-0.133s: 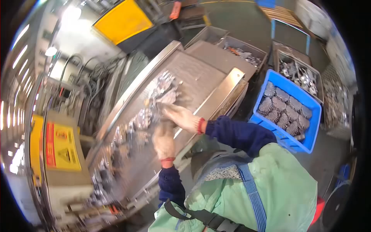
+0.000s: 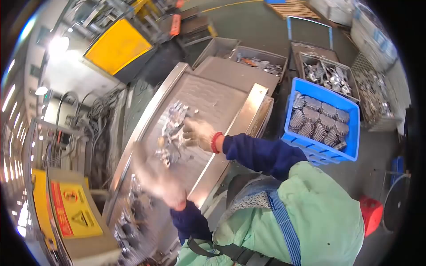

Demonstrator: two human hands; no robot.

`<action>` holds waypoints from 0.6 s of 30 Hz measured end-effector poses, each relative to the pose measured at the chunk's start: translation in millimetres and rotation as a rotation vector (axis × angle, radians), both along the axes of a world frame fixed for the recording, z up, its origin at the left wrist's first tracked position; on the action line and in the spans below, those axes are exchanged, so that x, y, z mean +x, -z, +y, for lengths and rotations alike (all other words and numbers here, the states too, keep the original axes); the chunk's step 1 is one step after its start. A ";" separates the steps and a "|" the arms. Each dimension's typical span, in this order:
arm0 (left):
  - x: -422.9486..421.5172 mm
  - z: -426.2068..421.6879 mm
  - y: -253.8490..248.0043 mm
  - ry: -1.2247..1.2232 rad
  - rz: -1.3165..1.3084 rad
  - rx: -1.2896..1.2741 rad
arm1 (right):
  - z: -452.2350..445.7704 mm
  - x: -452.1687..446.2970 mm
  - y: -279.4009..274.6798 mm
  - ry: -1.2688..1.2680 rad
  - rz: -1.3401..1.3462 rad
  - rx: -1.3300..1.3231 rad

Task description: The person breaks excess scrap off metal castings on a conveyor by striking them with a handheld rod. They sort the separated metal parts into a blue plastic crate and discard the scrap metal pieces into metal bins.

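Observation:
My right hand (image 2: 199, 134), in a pale work glove with a red cuff, is over the metal work table (image 2: 213, 95). Its fingers are slightly apart, beside a cluster of shiny metal castings (image 2: 174, 116); no held part shows. Smeared by motion, my left hand (image 2: 157, 175) reaches across the table between that cluster and more metal pieces (image 2: 128, 228) nearer the bottom left. Whether its fingers hold anything is not visible. A rounded, ribbed metal piece (image 2: 164, 156) lies just below the cluster.
A blue crate (image 2: 326, 153) with rows of ribbed metal parts stands at my right. Behind it are bins of metal pieces (image 2: 328, 77) and another bin (image 2: 262, 66) beyond the table. A machine with a yellow warning sign (image 2: 77, 210) stands at left.
My hands, close together before, are now apart: the left has swung left across the table. The castings cluster has spread out, and the whole view has shifted slightly.

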State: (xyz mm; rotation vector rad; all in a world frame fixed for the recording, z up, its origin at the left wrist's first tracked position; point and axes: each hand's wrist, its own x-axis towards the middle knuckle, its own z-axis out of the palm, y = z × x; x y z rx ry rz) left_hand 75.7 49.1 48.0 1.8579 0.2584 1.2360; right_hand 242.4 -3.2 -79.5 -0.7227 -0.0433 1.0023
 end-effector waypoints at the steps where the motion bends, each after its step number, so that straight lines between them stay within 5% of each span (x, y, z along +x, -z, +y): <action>1: 14.1 -13.0 -13.9 -0.060 -0.251 0.060 | 2.8 15.5 18.1 0.029 0.093 -0.030; 2: 45.3 -11.4 4.9 -0.092 0.019 0.134 | 4.3 25.3 13.4 0.113 0.147 -0.165; 4: 92.7 8.4 66.2 -0.165 0.608 0.335 | 10.9 42.8 54.3 -0.086 -0.412 -0.008; 5: 106.0 14.6 84.2 -0.210 0.908 0.443 | 4.2 44.4 35.9 -0.097 -0.458 0.007; 6: 114.1 18.8 90.2 -0.142 0.911 0.391 | -3.4 45.5 14.6 -0.107 -0.503 0.023; 9: 157.2 40.5 98.0 0.064 0.879 0.253 | 13.9 108.6 28.1 0.036 0.070 -0.036; 10: 161.0 36.6 96.9 -0.030 0.961 0.426 | -12.6 131.5 29.9 -0.006 0.013 -0.011; 11: 164.9 34.7 106.7 0.000 0.942 0.413 | -28.9 165.6 34.2 0.080 -0.353 -0.166; 13: 172.2 31.3 135.9 0.050 0.911 0.397 | -66.2 227.5 52.5 0.185 -0.287 -0.365; 14: 173.8 31.9 168.4 0.068 0.888 0.542 | -76.5 280.5 104.8 0.144 -0.253 -0.369; 18: 227.8 -26.7 208.3 0.141 1.065 0.442 | -156.7 425.3 196.0 0.380 -0.297 -0.835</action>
